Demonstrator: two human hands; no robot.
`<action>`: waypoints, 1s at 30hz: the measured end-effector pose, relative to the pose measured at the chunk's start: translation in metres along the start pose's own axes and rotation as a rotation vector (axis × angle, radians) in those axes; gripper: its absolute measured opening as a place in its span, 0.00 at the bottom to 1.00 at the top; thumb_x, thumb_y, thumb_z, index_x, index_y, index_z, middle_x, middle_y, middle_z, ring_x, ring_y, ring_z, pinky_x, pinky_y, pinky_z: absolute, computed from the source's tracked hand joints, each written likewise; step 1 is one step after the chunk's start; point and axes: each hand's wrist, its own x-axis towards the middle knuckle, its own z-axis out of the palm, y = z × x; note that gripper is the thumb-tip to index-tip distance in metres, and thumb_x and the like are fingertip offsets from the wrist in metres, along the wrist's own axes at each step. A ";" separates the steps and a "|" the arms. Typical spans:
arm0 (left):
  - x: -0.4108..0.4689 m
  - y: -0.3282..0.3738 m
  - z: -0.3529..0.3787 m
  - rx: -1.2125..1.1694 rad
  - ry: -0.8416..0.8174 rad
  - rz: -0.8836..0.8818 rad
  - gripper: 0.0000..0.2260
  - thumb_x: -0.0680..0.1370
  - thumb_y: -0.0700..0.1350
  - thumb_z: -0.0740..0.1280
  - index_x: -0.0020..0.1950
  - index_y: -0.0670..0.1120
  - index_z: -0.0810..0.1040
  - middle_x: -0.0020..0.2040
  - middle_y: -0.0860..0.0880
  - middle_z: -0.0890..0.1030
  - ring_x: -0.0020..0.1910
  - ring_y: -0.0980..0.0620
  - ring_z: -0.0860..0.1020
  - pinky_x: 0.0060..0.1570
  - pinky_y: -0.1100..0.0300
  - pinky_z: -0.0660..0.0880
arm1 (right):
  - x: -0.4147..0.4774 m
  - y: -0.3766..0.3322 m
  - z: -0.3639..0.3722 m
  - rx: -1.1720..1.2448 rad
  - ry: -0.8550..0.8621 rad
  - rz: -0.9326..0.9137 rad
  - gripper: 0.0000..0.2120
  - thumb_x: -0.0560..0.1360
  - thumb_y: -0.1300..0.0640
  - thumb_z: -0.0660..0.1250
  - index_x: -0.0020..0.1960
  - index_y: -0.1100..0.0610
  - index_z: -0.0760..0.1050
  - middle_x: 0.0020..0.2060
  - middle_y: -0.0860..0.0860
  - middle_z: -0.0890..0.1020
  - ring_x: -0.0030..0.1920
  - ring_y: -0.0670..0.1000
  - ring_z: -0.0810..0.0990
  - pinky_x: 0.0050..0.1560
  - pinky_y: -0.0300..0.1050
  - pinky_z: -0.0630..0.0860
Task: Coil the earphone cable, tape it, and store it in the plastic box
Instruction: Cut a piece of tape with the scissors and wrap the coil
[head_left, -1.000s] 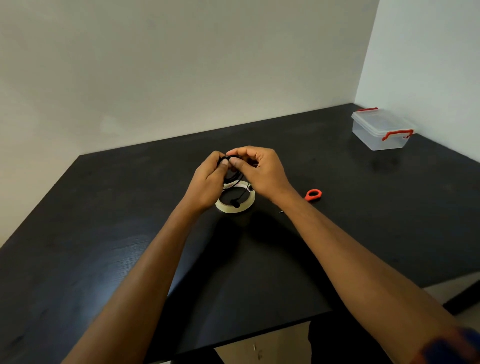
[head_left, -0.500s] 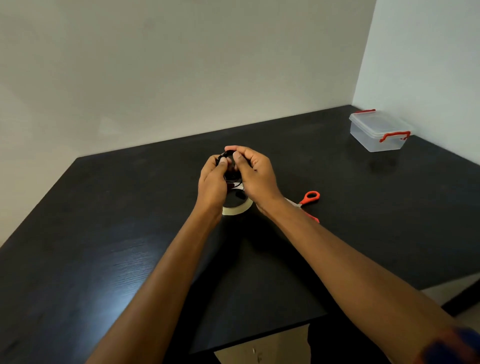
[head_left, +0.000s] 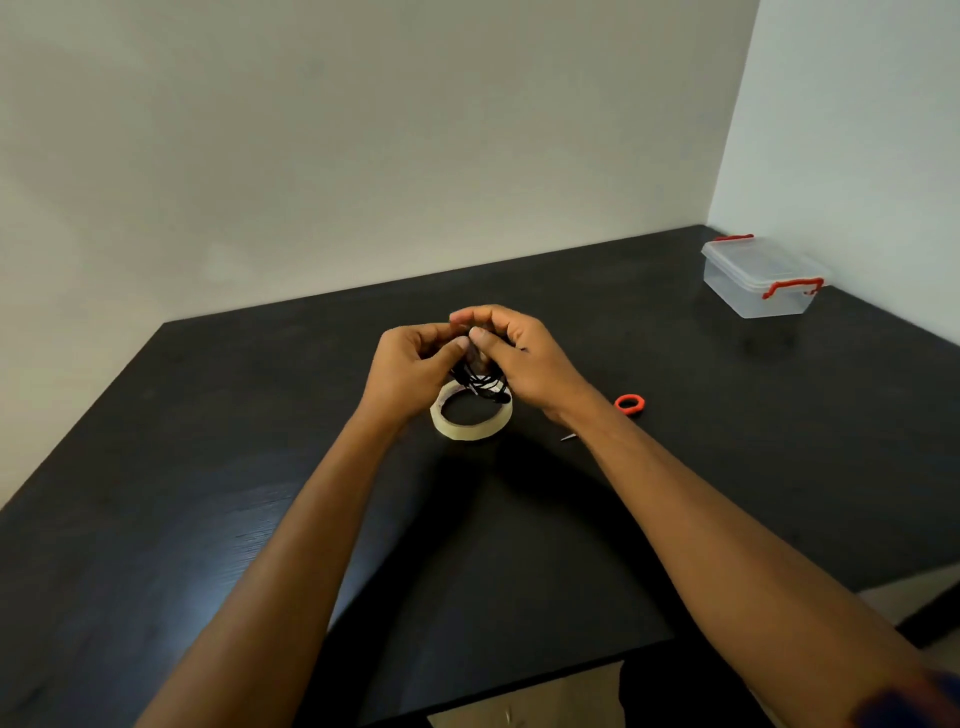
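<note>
A black earphone cable (head_left: 479, 382) is bunched in loops between both hands, just above the middle of the black table (head_left: 208, 467). My left hand (head_left: 410, 371) and my right hand (head_left: 524, 358) pinch it together, thumbs touching at the top. Its lower loops hang over a pale roll of tape (head_left: 470, 415) that lies flat on the table under the hands. The clear plastic box (head_left: 761, 278) with red clips stands closed at the far right corner.
Scissors with an orange handle (head_left: 629, 404) lie to the right of the tape, mostly hidden behind my right forearm; the blade tip shows near the wrist. Walls close off the table at the back and on the right.
Both hands have kept working the cable over the tape roll, shifting slightly. The scissors' second handle and blade, seen half a second ago, are hidden by my right forearm again.
</note>
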 end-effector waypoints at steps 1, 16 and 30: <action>0.001 -0.001 0.000 0.011 0.012 -0.011 0.08 0.81 0.39 0.68 0.56 0.46 0.84 0.44 0.49 0.87 0.46 0.53 0.86 0.49 0.60 0.82 | 0.000 0.000 0.000 0.012 0.001 0.012 0.15 0.84 0.61 0.60 0.69 0.52 0.75 0.42 0.48 0.82 0.46 0.44 0.83 0.54 0.41 0.81; -0.011 -0.006 0.035 -0.336 0.193 -0.285 0.06 0.80 0.41 0.69 0.51 0.48 0.85 0.45 0.50 0.87 0.46 0.54 0.86 0.46 0.59 0.82 | 0.005 -0.005 0.031 0.421 0.474 0.311 0.11 0.79 0.58 0.65 0.42 0.56 0.83 0.38 0.53 0.83 0.44 0.52 0.81 0.44 0.47 0.79; -0.002 -0.009 0.019 -0.278 0.054 -0.230 0.06 0.79 0.36 0.70 0.51 0.44 0.85 0.44 0.46 0.88 0.45 0.50 0.87 0.43 0.59 0.83 | 0.016 0.009 0.013 0.171 0.321 0.302 0.09 0.80 0.53 0.69 0.51 0.59 0.83 0.39 0.50 0.83 0.39 0.44 0.81 0.35 0.33 0.77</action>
